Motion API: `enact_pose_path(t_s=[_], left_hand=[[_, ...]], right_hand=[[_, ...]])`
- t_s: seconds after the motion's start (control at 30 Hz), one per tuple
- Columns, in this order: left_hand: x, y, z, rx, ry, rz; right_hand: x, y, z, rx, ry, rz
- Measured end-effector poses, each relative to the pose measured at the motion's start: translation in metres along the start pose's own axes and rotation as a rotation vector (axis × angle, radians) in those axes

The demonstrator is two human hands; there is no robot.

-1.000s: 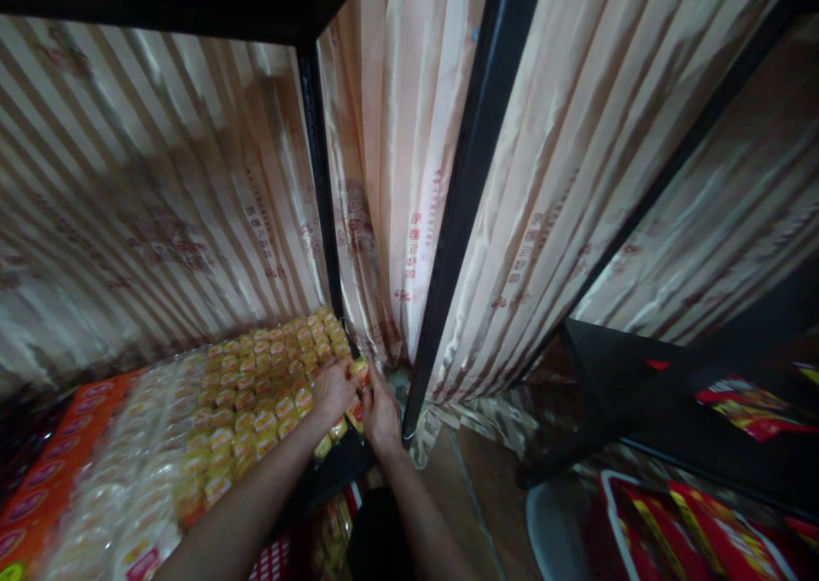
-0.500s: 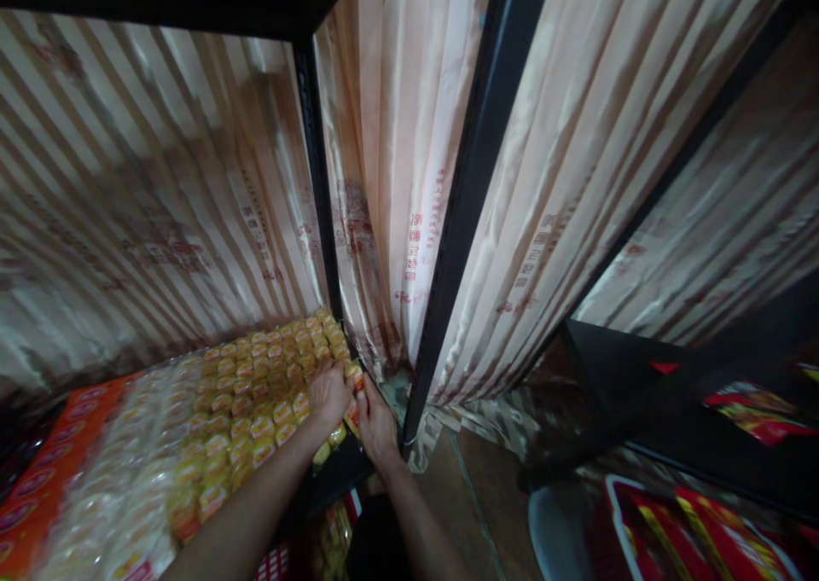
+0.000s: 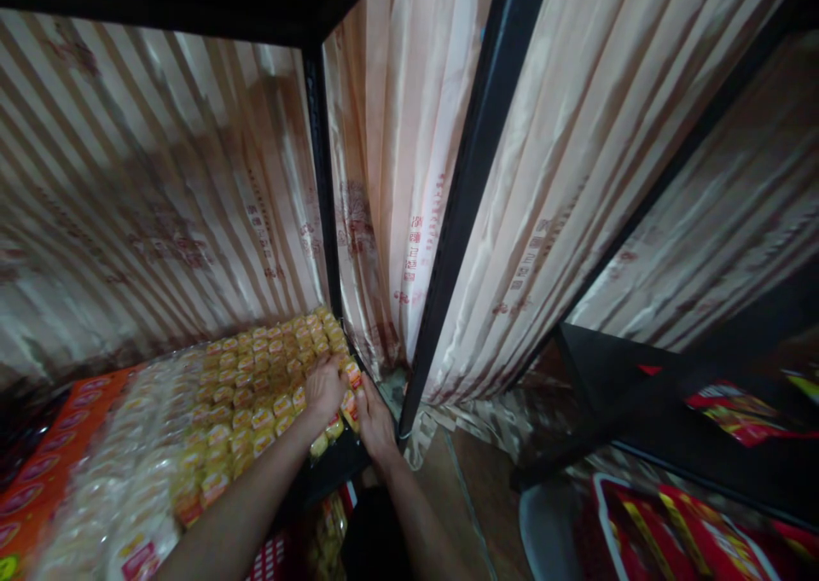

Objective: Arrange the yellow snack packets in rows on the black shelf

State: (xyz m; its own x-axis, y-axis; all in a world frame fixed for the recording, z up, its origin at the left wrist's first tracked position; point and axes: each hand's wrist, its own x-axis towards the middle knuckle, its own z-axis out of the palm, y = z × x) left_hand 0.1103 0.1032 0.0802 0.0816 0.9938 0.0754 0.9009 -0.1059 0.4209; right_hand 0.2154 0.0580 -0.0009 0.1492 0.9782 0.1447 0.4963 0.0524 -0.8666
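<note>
Rows of small yellow wrapped snack packets [image 3: 259, 385] cover the right part of a black shelf [image 3: 342, 466]. At the row end by the shelf's right edge, my left hand [image 3: 325, 391] has its fingers curled over a yellow-and-red packet [image 3: 351, 374]. My right hand [image 3: 376, 419] closes on the same packets from the right side, thumb against them. Another packet [image 3: 349, 409] stands just below, between the two hands. Some fingertips are hidden behind the packets.
Clear-wrapped pale packets [image 3: 134, 444] and an orange box or sheet [image 3: 57, 453] lie farther left. Black posts [image 3: 473, 180] rise before pleated curtains [image 3: 390, 137]. At right are a dark shelf [image 3: 614, 376] with red packs [image 3: 735, 410] and a white-rimmed basket [image 3: 605, 504].
My hands stay at the same row end, shifting only slightly. The packet between them sits a little lower and flatter against the row. The view has turned slightly.
</note>
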Motion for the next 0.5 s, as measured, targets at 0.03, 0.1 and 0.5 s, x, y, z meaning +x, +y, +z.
enact_pose_path(t_s=[0.03, 0.1, 0.5], left_hand=[[-0.002, -0.001, -0.001, -0.004, 0.017, 0.010], [-0.009, -0.001, -0.004, -0.014, 0.061, 0.034], [-0.114, -0.006, 0.017, -0.331, 0.038, 0.082]], right_hand=[[-0.001, 0.000, -0.001, 0.006, 0.003, 0.007], [-0.003, -0.001, -0.003, -0.008, 0.007, -0.001], [-0.046, 0.014, 0.009, -0.203, 0.169, -0.164]])
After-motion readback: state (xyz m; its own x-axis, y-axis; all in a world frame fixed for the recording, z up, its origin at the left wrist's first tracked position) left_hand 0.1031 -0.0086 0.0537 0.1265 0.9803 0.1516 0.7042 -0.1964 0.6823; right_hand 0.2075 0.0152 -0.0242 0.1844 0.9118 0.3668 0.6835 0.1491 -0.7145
